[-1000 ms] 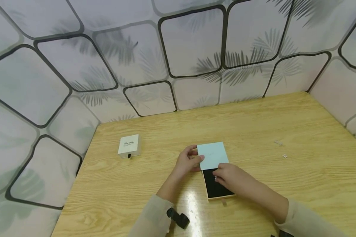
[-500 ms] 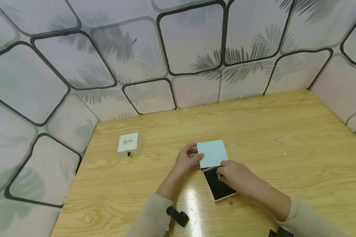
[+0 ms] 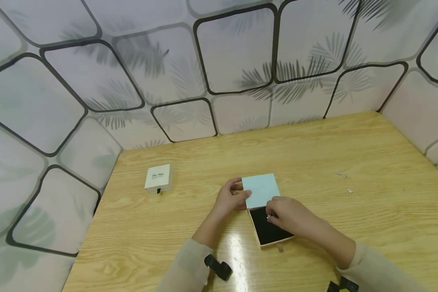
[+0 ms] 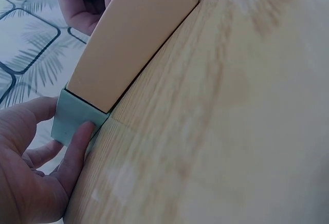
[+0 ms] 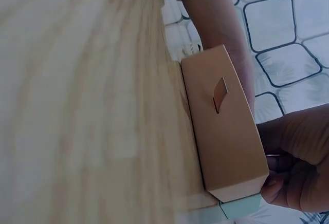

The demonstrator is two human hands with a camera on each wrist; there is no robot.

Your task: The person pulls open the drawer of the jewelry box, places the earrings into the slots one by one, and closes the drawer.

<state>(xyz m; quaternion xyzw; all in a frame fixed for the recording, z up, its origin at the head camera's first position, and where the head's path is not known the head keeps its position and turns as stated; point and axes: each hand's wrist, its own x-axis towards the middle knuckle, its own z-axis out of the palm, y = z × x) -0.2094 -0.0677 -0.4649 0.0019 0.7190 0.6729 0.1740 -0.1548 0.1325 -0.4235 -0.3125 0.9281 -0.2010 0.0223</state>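
Note:
My left hand point(image 3: 229, 197) grips the pale blue sleeve point(image 3: 260, 190) of a flat box, thumb on top. In the left wrist view, its thumb and fingers hold the sleeve's end point(image 4: 77, 116). An orange-tan drawer point(image 5: 221, 131) sticks out of the sleeve towards me, with a ribbon tab point(image 5: 220, 94) on its front. Black lining point(image 3: 268, 232) fills the drawer. Above the lining, my right hand point(image 3: 290, 215) pinches a small silvery piece point(image 3: 268, 217), too small to identify. The right hand's curled fingers also show beside the drawer in the right wrist view.
A small white box point(image 3: 158, 178) with dark lettering and a black tab stands at the left on the wooden table point(image 3: 190, 162). Tiny silvery pieces point(image 3: 350, 190) lie to the right. Patterned fabric walls point(image 3: 241, 52) enclose the table's back and sides.
The drawer swung askew in the sleeve, then turned partly back straight. My right hand shifted slightly right with the silvery piece. The left hand has kept its hold on the sleeve.

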